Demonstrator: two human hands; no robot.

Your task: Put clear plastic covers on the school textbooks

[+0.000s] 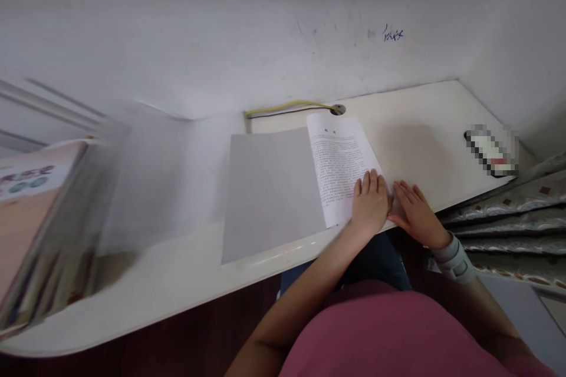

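A book [338, 165] lies open on the white desk, its right side a page of printed text. The grey left side [272, 188] is blank and flat against the desk. My left hand [370, 201] rests on the lower right part of the printed page, fingers stretched out and pointing away from me. Just to its right, my right hand [413, 212] lies at the page's right edge, palm down with fingers extended. A grey band [455, 259] circles my right wrist. Neither hand grips anything.
A stack of books [48, 230] stands at the desk's left end. A pixelated phone-like object [490, 150] lies at the right. Yellow and black cables [292, 104] run into a desk hole [338, 109] by the wall. Patterned curtain folds [517, 212] hang at the right.
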